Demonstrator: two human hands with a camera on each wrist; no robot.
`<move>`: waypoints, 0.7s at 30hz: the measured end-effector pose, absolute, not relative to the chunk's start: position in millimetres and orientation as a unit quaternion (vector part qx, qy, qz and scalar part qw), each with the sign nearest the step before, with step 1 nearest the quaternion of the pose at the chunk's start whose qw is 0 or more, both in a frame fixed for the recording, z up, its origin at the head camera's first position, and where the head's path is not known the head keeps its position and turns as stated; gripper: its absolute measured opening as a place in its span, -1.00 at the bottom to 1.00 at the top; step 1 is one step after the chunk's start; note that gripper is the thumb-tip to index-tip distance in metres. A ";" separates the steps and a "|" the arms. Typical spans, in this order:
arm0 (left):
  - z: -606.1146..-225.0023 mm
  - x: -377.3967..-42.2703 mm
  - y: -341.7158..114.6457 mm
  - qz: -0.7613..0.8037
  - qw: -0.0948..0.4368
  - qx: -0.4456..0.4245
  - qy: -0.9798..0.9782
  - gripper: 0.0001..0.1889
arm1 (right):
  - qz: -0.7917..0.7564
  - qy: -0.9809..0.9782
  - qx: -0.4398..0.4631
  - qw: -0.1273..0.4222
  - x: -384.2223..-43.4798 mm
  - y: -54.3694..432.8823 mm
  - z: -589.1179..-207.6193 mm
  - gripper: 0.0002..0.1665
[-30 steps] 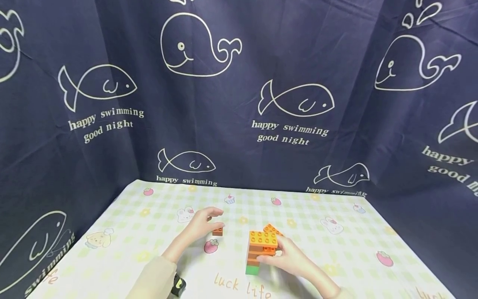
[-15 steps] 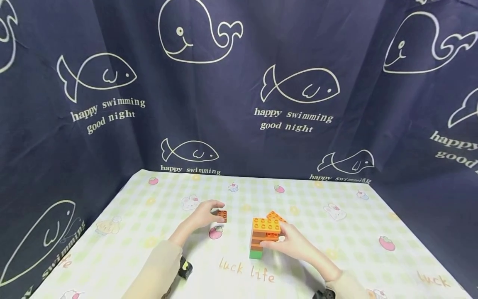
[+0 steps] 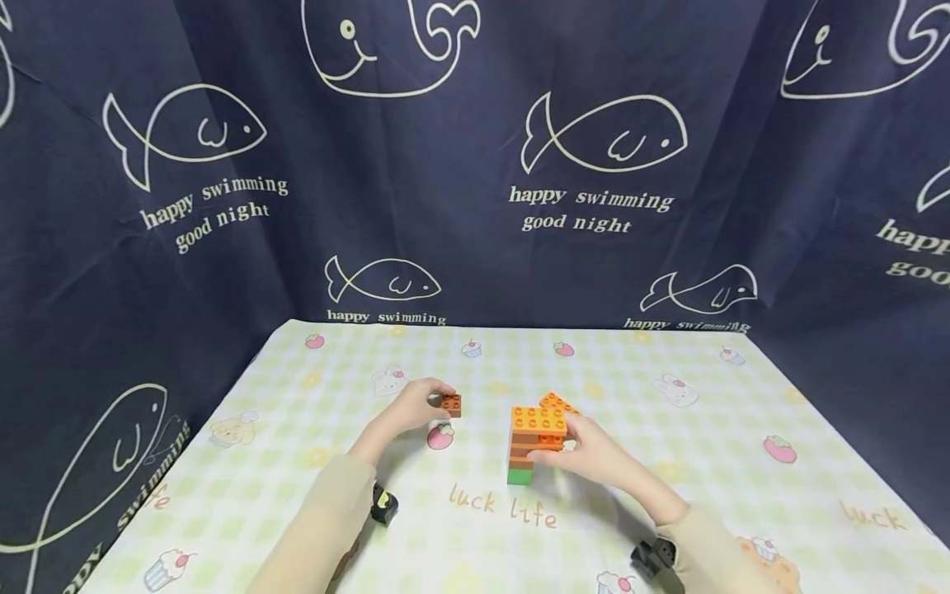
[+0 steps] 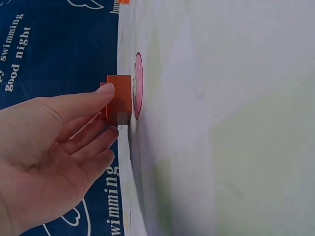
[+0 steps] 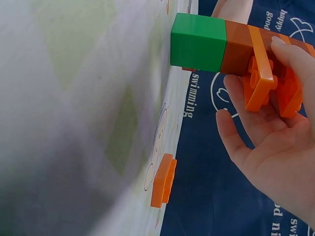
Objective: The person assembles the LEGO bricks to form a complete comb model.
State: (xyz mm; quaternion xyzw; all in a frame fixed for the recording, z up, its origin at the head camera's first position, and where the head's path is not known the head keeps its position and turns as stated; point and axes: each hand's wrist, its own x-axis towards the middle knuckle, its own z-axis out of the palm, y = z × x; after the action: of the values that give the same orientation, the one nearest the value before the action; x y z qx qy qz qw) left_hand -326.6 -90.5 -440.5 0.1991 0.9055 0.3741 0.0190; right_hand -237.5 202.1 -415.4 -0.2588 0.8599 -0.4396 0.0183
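My left hand (image 3: 414,404) is at a small brown toy brick (image 3: 452,405) left of centre on the table. In the left wrist view its thumb presses the near side of the brown brick (image 4: 120,98), with fingers behind, close over the cloth. My right hand (image 3: 594,451) grips an upright stack of building bricks (image 3: 522,450), thumb on the front and fingers behind. A green brick (image 5: 198,43) forms its base, brown bricks and thin orange plates come above, and a wide orange plate (image 3: 538,419) tops it. Some orange plates jut out towards the right palm.
A loose orange studded plate (image 5: 163,181) lies on the table behind the stack, partly hidden in the head view. The checked tablecloth (image 3: 297,487) has printed cartoons. A dark blue curtain (image 3: 475,231) surrounds the table's back and sides. Black devices (image 3: 653,557) sit at both wrists.
The head view has tilted down, so everything sits higher in it. My left fingers have closed in on the brown brick, which stays about where it was. The right hand keeps its grip.
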 end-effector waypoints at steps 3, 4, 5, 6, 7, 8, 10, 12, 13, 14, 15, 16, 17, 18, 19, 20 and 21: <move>-440.6 -328.4 -89.9 0.367 0.018 0.198 0.909 -0.61 | -0.442 0.858 -0.262 0.017 -238.6 202.8 -415.2 -0.54; -440.5 -328.4 -89.8 0.367 0.020 0.196 0.909 -0.61 | -0.444 0.857 -0.261 0.019 -238.7 202.8 -415.2 -0.54; -440.3 -328.2 -89.7 0.367 0.023 0.193 0.910 -0.62 | -0.443 0.857 -0.262 0.019 -238.5 202.7 -414.7 -0.53; -440.8 -328.2 -89.7 0.366 0.023 0.192 0.910 -0.62 | -0.444 0.857 -0.260 0.020 -238.2 202.6 -414.4 -0.53; -440.9 -328.4 -89.6 0.365 0.024 0.192 0.911 -0.62 | -0.444 0.857 -0.260 0.021 -238.3 202.7 -414.2 -0.53; -440.9 -328.6 -89.5 0.364 0.025 0.190 0.911 -0.62 | -0.445 0.857 -0.259 0.022 -238.1 202.8 -413.4 -0.52; -441.0 -328.2 -89.3 0.367 0.027 0.187 0.911 -0.62 | -0.444 0.858 -0.258 0.025 -237.8 203.0 -412.5 -0.51; -441.2 -328.0 -89.4 0.371 0.030 0.185 0.909 -0.60 | -0.442 0.860 -0.253 0.028 -237.8 203.2 -412.2 -0.49; -440.8 -327.7 -89.6 0.373 0.032 0.183 0.909 -0.59 | -0.440 0.862 -0.251 0.029 -237.9 203.2 -412.1 -0.48; -440.2 -327.6 -89.6 0.374 0.034 0.181 0.909 -0.58 | -0.441 0.862 -0.249 0.030 -238.0 203.1 -411.9 -0.48; -439.8 -327.7 -89.8 0.374 0.035 0.181 0.909 -0.57 | -0.440 0.862 -0.248 0.029 -238.4 203.0 -412.4 -0.48; -439.4 -327.9 -89.9 0.374 0.036 0.180 0.909 -0.56 | -0.440 0.862 -0.248 0.028 -238.7 203.0 -412.5 -0.48; -439.1 -328.2 -90.0 0.373 0.037 0.181 0.909 -0.56 | -0.440 0.862 -0.248 0.026 -239.2 203.1 -413.0 -0.48; -439.0 -328.6 -90.1 0.371 0.036 0.182 0.910 -0.57 | -0.439 0.863 -0.249 0.024 -239.6 203.1 -413.3 -0.47; -439.0 -328.8 -90.2 0.368 0.036 0.184 0.911 -0.57 | -0.443 0.861 -0.249 0.023 -239.9 203.1 -413.6 -0.47; -438.8 -329.1 -90.1 0.367 0.039 0.185 0.911 -0.58 | -0.444 0.860 -0.250 0.022 -240.3 203.5 -414.1 -0.47; -438.8 -329.2 -90.0 0.366 0.043 0.186 0.911 -0.58 | -0.445 0.861 -0.248 0.021 -240.3 203.7 -414.4 -0.46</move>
State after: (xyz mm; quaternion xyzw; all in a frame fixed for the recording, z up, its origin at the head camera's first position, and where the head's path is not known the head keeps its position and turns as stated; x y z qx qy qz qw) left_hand -329.2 -90.0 -438.8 0.1856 0.9108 0.3662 0.0428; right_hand -240.3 203.7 -414.4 -0.2475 0.8606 -0.4446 0.0214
